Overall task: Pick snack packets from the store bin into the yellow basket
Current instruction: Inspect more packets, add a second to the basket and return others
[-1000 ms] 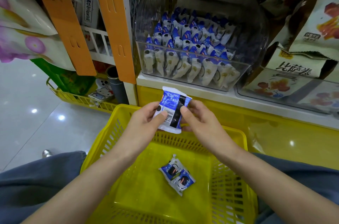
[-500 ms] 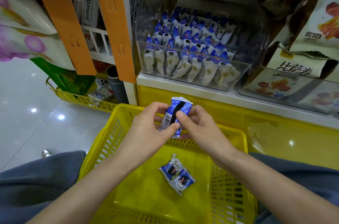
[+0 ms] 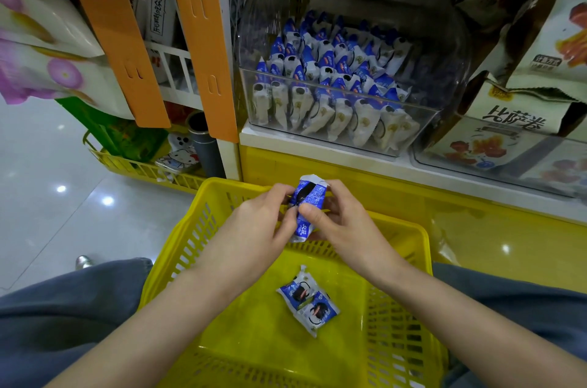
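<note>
Between the fingers (image 3: 309,213) of both hands: one snack packet (image 3: 306,197), blue and white, pinched.

- Fingers: the thumbs of the left hand (image 3: 257,222) and the right hand (image 3: 343,222) press on the packet's near face at about mid-length. The other fingers are curled behind it. Neither hand is free.
- Long axis: close to upright. The top seam leans slightly right and shows above the thumbs. The bottom seam points down below them.
- Nearer hand: neither. Both touch the packet, one on each side.
- Below: the yellow basket (image 3: 397,225), mouth open upward. The packet hangs at its far rim, so the basket floor lies down from the fingers and toward the body.
- On the basket floor: two packets (image 3: 308,303) of the same kind, touching each other, well apart from the hands.
- Beyond: the clear store bin (image 3: 422,130) on the shelf above the far rim. It holds rows of standing packets (image 3: 333,76) and no hand is near it.

Judgement: the next step is placing the packet. A short draw toward the body and then a release should drop it clear of the rim.
</note>
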Motion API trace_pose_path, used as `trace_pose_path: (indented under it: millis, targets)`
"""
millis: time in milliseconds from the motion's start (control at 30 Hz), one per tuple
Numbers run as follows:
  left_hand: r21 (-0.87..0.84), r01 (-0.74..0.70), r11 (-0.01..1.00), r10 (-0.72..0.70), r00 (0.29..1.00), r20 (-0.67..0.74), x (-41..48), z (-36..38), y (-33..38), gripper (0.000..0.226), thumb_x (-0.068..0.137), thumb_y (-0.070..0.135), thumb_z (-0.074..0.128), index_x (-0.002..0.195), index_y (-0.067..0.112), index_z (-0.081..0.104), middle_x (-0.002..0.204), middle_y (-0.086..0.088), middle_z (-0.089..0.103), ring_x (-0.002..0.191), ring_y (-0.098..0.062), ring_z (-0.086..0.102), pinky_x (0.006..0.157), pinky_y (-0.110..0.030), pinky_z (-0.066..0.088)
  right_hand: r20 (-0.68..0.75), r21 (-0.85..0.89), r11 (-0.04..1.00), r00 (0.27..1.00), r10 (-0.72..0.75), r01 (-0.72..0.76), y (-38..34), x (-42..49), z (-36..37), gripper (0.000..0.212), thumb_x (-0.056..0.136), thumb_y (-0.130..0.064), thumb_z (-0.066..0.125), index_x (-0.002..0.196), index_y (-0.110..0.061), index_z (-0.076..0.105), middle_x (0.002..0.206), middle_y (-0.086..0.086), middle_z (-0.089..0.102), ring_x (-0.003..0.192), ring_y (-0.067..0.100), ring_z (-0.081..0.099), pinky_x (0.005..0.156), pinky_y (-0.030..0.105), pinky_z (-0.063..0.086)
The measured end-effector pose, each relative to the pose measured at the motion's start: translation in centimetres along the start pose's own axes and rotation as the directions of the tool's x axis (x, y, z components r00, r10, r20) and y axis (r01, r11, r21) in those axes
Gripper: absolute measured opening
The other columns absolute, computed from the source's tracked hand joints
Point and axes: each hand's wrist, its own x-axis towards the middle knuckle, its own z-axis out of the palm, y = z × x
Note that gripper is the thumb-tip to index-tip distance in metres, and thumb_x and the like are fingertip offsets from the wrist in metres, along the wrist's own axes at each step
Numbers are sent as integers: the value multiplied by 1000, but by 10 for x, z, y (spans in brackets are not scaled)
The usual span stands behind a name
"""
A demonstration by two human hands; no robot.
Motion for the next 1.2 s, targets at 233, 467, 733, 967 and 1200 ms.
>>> trace_pose_path:
  millis: [233, 467, 733, 967, 1200]
  targets:
    - [238, -61, 969, 58, 998, 18, 4, -4, 1, 30, 97, 35, 35, 115, 16, 49, 100, -3, 66, 85, -24, 62, 64, -37, 46, 43, -133, 990, 999, -34, 39, 2, -1, 1, 19, 87, -25, 61, 104, -26, 52, 97, 1, 68, 89, 21, 66, 81, 49, 52]
    - [191, -43, 981, 40, 999, 20, 7, -5, 0, 23, 97, 30, 35, 96, 12, 49, 75, -3, 58, 70, -27, 57, 58, -40, 41, 86, -322, 936, 989, -122, 143, 3, -2, -1, 29, 85, -35, 60, 112, -31, 48, 100, -6, 67, 91, 10, 64, 81, 35, 52]
    - [-75, 100, 992, -102, 994, -25, 8, 6, -2, 24, 88, 30, 52, 110, 24, 57, 86, 9, 64, 80, -7, 62, 70, -35, 55, 5, -368, 920, 990, -142, 134, 5, 1, -3, 15, 92, -29, 54, 103, -26, 45, 93, -6, 65, 84, 10, 62, 70, 24, 49]
    - [-123, 91, 988, -90, 996, 17, 10, 11, -10, 28, 88, 20, 51, 116, 20, 58, 84, 17, 61, 76, 5, 59, 63, -9, 46, -5, -361, 929, 996, -93, 85, 5, 3, -3, 17, 93, -28, 52, 107, -21, 47, 98, 0, 66, 84, 17, 64, 76, 45, 52]
    - [-389, 200, 899, -208, 978, 21, 13, 9, -9, 15, 96, 27, 44, 98, 27, 59, 82, 4, 69, 73, -7, 66, 69, -34, 58, 84, -236, 966, 993, -86, 103, 4, 4, -1, 40, 91, -21, 57, 127, -32, 43, 117, -14, 58, 103, -1, 59, 89, 22, 50]
